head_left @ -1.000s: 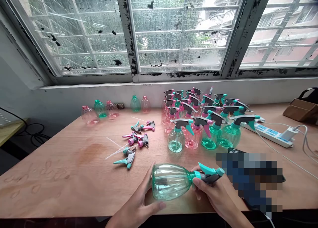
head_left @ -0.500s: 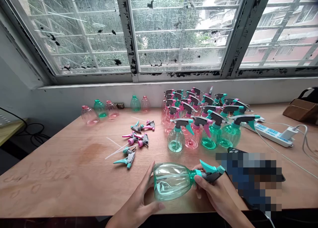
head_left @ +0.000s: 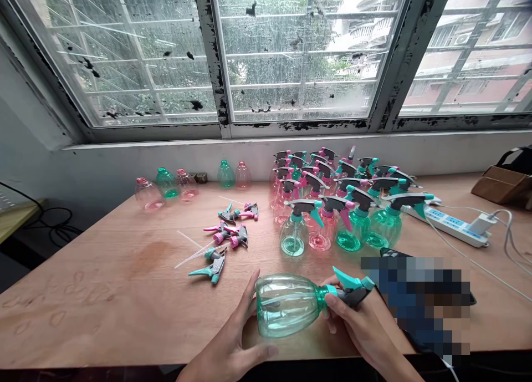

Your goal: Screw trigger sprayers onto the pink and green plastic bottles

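Note:
A clear green spray bottle lies sideways in the air above the table's front edge, its base to the left. My left hand cups the base, with thumb below and fingers behind, partly hidden. At the neck, my right hand grips the teal collar between thumb and fingers. The grey and teal trigger head sits on the neck and points right, and a thin tube shows inside the bottle. Nearest to my left hand on the table is a loose grey and teal trigger head.
More loose pink trigger heads with tubes lie mid-table. Headless bottles stand at the back left. Assembled spray bottles crowd the back right. A power strip, cables, a brown bag and a partly blurred dark device are to the right.
Hardly anything differs. The bottle and both hands keep nearly the same pose; the highlights and the tube inside the bottle look slightly shifted, as if it has turned a little.

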Demonstrator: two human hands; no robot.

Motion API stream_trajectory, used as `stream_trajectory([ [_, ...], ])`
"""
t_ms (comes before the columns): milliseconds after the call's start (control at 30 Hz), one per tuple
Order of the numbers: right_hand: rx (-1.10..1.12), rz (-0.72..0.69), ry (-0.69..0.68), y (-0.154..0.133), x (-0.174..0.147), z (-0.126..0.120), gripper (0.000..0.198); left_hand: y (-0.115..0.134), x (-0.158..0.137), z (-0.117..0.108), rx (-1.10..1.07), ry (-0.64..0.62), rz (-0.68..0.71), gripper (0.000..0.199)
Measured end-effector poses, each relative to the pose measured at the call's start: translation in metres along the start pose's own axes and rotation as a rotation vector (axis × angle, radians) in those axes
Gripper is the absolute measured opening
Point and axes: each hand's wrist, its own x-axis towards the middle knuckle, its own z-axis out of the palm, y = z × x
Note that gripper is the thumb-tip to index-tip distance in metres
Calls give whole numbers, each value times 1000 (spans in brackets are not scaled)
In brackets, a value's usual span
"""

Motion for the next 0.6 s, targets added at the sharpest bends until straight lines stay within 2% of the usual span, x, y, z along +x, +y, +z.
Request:
stream_trajectory([
  [67,-9,9,-1,0,0,0,32,-2,-1,-1,-13,19,-23,108],
  [167,-19,15,16,-1,-1,1,34,-4,-1,-2,-3,15,-38,103],
  [400,-34,16,-9,1,0,0,32,-1,3,-1,60,-4,22,94],
  [600,-33,20,-6,1,0,0,33,-3,2,-1,-76,-7,21,108],
])
